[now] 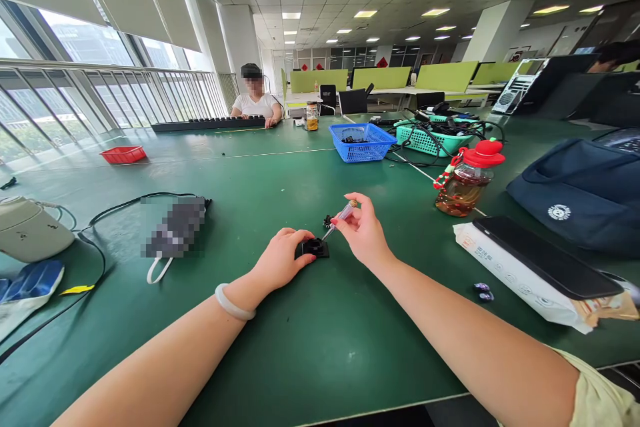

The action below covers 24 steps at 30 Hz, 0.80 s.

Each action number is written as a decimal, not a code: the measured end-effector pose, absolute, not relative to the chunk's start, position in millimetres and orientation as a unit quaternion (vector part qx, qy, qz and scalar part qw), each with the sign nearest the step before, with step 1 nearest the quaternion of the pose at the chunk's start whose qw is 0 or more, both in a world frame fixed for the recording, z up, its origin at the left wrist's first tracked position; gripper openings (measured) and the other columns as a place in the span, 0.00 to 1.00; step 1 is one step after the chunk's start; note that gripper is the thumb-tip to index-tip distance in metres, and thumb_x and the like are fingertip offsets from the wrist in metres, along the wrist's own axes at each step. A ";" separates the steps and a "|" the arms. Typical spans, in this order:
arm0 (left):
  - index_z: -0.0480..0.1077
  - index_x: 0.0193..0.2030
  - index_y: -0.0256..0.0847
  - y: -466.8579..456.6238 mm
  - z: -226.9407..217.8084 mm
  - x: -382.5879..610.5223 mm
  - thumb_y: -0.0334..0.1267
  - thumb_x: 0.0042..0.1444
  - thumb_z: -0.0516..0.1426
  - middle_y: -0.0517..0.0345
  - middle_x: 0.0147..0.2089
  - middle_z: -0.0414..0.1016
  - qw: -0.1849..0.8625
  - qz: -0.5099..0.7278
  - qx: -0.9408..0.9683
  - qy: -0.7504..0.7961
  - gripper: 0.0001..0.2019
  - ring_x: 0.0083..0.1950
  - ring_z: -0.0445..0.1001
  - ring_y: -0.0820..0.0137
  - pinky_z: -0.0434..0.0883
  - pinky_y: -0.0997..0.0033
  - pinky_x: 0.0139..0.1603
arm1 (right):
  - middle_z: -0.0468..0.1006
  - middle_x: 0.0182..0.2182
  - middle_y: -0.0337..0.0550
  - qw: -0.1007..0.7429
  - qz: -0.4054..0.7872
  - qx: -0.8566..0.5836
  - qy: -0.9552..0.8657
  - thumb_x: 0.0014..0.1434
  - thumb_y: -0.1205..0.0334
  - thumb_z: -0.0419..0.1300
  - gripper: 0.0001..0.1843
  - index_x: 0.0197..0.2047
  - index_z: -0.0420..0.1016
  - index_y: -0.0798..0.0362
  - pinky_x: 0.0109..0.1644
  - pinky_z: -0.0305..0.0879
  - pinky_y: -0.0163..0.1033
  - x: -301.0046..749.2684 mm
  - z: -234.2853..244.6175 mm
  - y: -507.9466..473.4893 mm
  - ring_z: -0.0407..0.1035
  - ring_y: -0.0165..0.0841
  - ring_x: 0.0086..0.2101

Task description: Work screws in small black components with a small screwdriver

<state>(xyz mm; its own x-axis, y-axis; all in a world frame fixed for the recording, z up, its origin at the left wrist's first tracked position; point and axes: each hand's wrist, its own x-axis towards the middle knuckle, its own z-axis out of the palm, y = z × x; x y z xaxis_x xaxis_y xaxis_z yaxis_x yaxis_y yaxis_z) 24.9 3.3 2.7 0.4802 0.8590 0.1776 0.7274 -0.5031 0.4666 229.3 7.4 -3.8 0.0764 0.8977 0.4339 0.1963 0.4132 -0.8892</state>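
My left hand (283,257) is closed on a small black plastic part (315,248) that lies on the green table, thumb and forefinger at its sides. Between the fingers of my right hand (365,233) is a small screwdriver (344,212) with a clear handle and a tan cap. It is tilted, and its thin tip points down at the black part; whether the tip touches it I cannot tell. Just behind the part sits a tiny black piece (328,221), partly beside the screwdriver. My fingers hide some of the black part.
On the right are a red-lidded bottle (467,180), a navy bag (585,193) and a phone (545,257) on a tissue pack. Blue (363,150) and green baskets (425,140) stand farther back. A cabled power bank-like block (175,230) lies left. Across the table sits a person (256,103).
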 end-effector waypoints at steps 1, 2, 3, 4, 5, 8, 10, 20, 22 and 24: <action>0.71 0.51 0.46 3.2 2.8 25.1 0.40 0.56 0.58 0.54 0.50 0.77 0.168 0.197 0.844 0.470 0.15 0.57 0.68 0.57 0.67 0.54 0.60 | 0.78 0.30 0.37 0.576 0.293 -0.456 -0.612 0.54 0.53 0.64 0.28 0.54 0.58 0.47 0.44 0.74 0.46 229.6 -2.7 6.7 0.76 0.36 0.32; 0.71 0.51 0.46 3.1 3.0 25.1 0.40 0.56 0.58 0.55 0.51 0.77 0.169 0.196 0.843 0.471 0.15 0.57 0.68 0.57 0.67 0.54 0.60 | 0.78 0.30 0.38 0.574 0.281 -0.461 -0.616 0.55 0.53 0.64 0.28 0.56 0.59 0.47 0.44 0.74 0.46 230.2 -1.3 5.6 0.76 0.36 0.32; 0.71 0.51 0.46 3.1 3.2 25.1 0.40 0.56 0.58 0.55 0.51 0.77 0.171 0.196 0.842 0.472 0.15 0.57 0.68 0.57 0.67 0.54 0.60 | 0.79 0.31 0.38 0.576 0.268 -0.463 -0.619 0.56 0.54 0.63 0.28 0.57 0.59 0.47 0.44 0.74 0.46 230.9 0.4 4.2 0.76 0.36 0.32; 0.71 0.51 0.46 3.0 3.3 25.1 0.40 0.56 0.58 0.55 0.51 0.77 0.172 0.196 0.842 0.472 0.15 0.57 0.68 0.57 0.67 0.54 0.60 | 0.79 0.32 0.39 0.583 0.253 -0.460 -0.620 0.57 0.55 0.62 0.27 0.58 0.59 0.47 0.45 0.73 0.46 231.7 2.1 2.5 0.76 0.36 0.33; 0.71 0.51 0.47 3.0 3.4 25.0 0.40 0.56 0.58 0.54 0.50 0.77 0.172 0.196 0.842 0.473 0.15 0.57 0.68 0.57 0.67 0.54 0.60 | 0.79 0.33 0.40 0.595 0.238 -0.453 -0.620 0.59 0.55 0.61 0.26 0.58 0.59 0.47 0.46 0.73 0.46 232.4 3.6 0.6 0.76 0.36 0.34; 0.71 0.51 0.47 3.1 3.3 24.5 0.41 0.56 0.59 0.54 0.50 0.77 0.171 0.196 0.842 0.472 0.15 0.57 0.68 0.57 0.68 0.54 0.59 | 0.79 0.35 0.42 0.632 0.202 -0.420 -0.619 0.61 0.54 0.59 0.24 0.58 0.59 0.47 0.47 0.73 0.45 232.2 5.9 -4.8 0.77 0.35 0.36; 0.71 0.51 0.47 3.4 2.7 24.2 0.41 0.56 0.59 0.54 0.50 0.77 0.171 0.198 0.843 0.469 0.15 0.57 0.68 0.57 0.68 0.54 0.59 | 0.79 0.36 0.42 0.633 0.182 -0.403 -0.636 0.62 0.55 0.60 0.22 0.57 0.59 0.46 0.47 0.74 0.44 230.1 5.0 -7.1 0.77 0.35 0.36; 0.71 0.51 0.47 5.6 -3.7 23.1 0.40 0.56 0.59 0.55 0.49 0.76 0.173 0.204 0.844 0.464 0.15 0.57 0.68 0.57 0.68 0.54 0.59 | 0.80 0.37 0.39 0.585 0.108 -0.353 -0.722 0.64 0.62 0.58 0.15 0.53 0.63 0.44 0.45 0.76 0.41 224.5 -0.3 -7.4 0.78 0.32 0.35; 0.71 0.51 0.47 5.5 -3.5 23.4 0.41 0.56 0.59 0.55 0.49 0.76 0.173 0.205 0.843 0.467 0.15 0.57 0.68 0.57 0.68 0.54 0.59 | 0.81 0.37 0.39 0.587 0.112 -0.357 -0.718 0.63 0.62 0.58 0.15 0.53 0.64 0.44 0.45 0.76 0.40 225.7 0.1 -7.7 0.78 0.32 0.36; 0.71 0.51 0.47 5.2 -2.9 23.7 0.41 0.56 0.59 0.54 0.49 0.76 0.172 0.206 0.841 0.471 0.15 0.57 0.68 0.57 0.68 0.54 0.59 | 0.81 0.38 0.39 0.592 0.107 -0.360 -0.713 0.63 0.62 0.58 0.14 0.52 0.64 0.44 0.45 0.76 0.41 226.5 0.2 -8.1 0.78 0.32 0.36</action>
<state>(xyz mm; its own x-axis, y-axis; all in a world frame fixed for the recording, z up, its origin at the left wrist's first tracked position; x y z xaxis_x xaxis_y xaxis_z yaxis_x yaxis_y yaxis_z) 23.7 5.2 -2.9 0.4721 0.8619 0.1852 0.7200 -0.4982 0.4830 226.5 -8.1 0.2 -0.0396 0.6400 0.7674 0.3855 0.7183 -0.5792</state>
